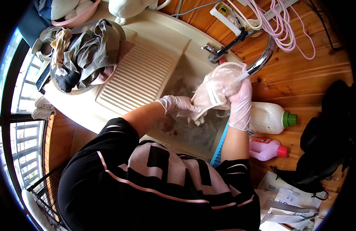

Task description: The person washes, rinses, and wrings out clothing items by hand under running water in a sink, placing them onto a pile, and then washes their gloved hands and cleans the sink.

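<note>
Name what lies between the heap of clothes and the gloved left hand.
The sink's ribbed washboard lies between the heap of clothes and the gloved left hand, as the head view shows.

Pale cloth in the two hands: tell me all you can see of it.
The cloth is off-white with a pinkish tint, thin-looking and apparently wet, its upper part rounded, its lower end crumpled. Held above cloudy water in the sink, it lies at the mouth of the faucet. The gloved left hand and right hand grip opposite sides.
</note>
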`<action>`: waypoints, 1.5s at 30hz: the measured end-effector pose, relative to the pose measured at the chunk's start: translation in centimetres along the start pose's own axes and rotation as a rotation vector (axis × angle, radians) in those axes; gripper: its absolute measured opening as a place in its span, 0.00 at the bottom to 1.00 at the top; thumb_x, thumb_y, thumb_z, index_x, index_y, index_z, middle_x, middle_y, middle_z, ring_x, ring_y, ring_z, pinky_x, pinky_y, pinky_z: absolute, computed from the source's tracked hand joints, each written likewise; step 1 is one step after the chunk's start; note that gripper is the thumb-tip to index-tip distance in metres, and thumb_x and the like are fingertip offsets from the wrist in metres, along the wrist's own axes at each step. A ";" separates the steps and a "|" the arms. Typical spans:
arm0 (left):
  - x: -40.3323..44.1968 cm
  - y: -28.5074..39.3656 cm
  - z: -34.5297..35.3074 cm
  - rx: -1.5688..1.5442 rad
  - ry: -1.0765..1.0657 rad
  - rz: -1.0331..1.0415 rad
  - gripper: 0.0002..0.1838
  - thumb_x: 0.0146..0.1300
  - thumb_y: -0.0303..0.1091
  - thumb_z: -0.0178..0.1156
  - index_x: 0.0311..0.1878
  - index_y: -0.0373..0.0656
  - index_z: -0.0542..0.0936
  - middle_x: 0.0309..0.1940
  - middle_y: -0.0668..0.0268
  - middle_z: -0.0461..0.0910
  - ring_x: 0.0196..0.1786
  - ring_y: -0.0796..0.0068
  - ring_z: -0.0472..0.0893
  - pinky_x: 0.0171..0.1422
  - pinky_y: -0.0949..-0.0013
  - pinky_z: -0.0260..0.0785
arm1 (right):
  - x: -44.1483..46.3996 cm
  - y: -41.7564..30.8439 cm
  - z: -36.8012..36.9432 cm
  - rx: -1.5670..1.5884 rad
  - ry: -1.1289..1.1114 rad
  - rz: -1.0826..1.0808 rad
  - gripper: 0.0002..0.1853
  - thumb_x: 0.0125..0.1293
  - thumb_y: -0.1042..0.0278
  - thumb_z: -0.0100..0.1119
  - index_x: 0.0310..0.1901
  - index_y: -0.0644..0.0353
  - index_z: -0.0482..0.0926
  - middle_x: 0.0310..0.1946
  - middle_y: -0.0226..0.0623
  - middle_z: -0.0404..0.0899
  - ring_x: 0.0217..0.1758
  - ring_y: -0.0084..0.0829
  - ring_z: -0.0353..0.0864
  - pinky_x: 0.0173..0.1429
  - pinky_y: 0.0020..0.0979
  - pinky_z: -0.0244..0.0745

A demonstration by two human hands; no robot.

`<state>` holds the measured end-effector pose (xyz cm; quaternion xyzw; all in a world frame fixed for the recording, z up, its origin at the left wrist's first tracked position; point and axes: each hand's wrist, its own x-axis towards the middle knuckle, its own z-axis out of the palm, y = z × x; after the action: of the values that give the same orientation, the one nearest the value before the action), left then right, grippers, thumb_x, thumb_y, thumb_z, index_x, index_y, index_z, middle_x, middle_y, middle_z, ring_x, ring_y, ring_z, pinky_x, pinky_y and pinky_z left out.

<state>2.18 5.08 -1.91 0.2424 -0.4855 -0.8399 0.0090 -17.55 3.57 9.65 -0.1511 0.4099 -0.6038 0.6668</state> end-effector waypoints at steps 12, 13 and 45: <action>2.5 3.3 -0.2 -1.360 -0.113 0.481 0.28 0.65 0.51 0.47 0.61 0.41 0.68 0.59 0.56 0.71 0.63 0.58 0.68 0.70 0.51 0.54 | -1.6 7.4 -0.9 -0.669 0.194 -0.354 0.20 0.61 0.68 0.61 0.53 0.66 0.71 0.45 0.35 0.76 0.46 0.27 0.76 0.50 0.26 0.74; 2.6 3.5 -0.1 -1.358 -0.049 0.429 0.29 0.65 0.53 0.47 0.60 0.41 0.68 0.59 0.56 0.71 0.62 0.58 0.68 0.70 0.53 0.54 | -1.0 8.8 -1.6 -0.877 0.198 -0.376 0.20 0.62 0.67 0.61 0.53 0.66 0.71 0.45 0.34 0.76 0.45 0.27 0.76 0.49 0.25 0.73; 4.3 0.7 -1.4 -0.729 0.723 0.327 0.12 0.66 0.43 0.53 0.45 0.48 0.71 0.38 0.63 0.75 0.39 0.67 0.78 0.35 0.54 0.76 | 0.4 11.0 -5.6 0.148 -0.207 0.144 0.22 0.67 0.52 0.50 0.53 0.63 0.70 0.47 0.51 0.76 0.47 0.41 0.80 0.51 0.39 0.78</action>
<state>-1.19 2.51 -3.58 0.4186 -0.1600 -0.8047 0.3895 -14.15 7.35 -1.61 -0.1331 0.3029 -0.5642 0.7564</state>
